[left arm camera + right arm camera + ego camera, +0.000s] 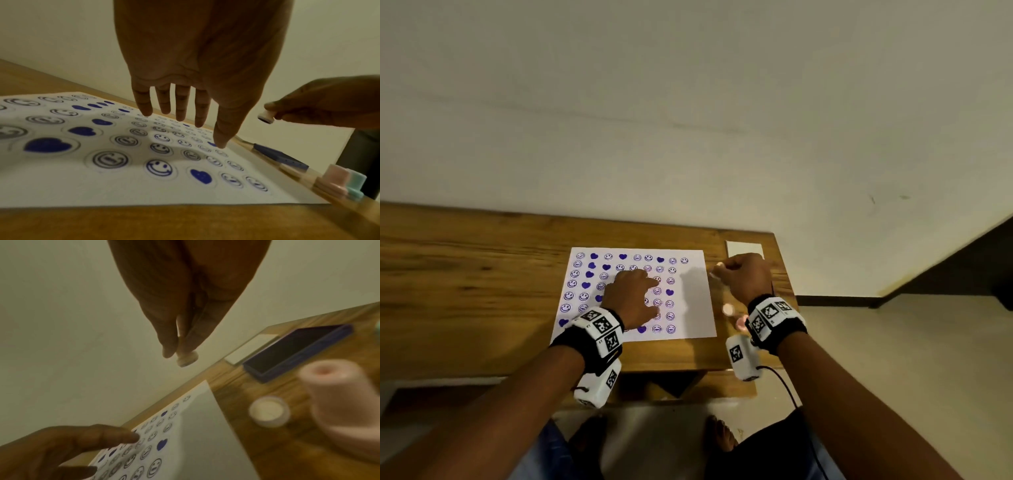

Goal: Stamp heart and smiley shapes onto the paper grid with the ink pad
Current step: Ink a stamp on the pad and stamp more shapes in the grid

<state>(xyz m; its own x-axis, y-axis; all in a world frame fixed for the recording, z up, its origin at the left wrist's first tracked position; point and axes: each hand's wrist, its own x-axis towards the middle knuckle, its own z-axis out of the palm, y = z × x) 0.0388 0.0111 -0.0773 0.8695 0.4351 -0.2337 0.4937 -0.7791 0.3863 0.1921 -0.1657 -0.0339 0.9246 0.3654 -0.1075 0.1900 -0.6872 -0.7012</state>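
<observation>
A white paper grid (695, 294) lies on the wooden table (482, 274), covered with blue hearts and smiley prints except for its right column. My left hand (631, 296) rests flat on the sheet's middle, fingers straight and spread (180, 105). My right hand (743, 277) hovers just past the paper's right edge, pinching a small round stamp (186, 359), also visible as the stamp (266, 117) in the left wrist view, face down above the table. The open blue ink pad (296, 350) sits to the right of the sheet, mostly hidden under my right hand in the head view.
The ink pad's white lid (744, 248) lies at the table's far right corner. Spare pink stamps (269, 411) and a teal stamp (357, 183) stand along the table's right edge near my wrist. A plain wall rises behind the table.
</observation>
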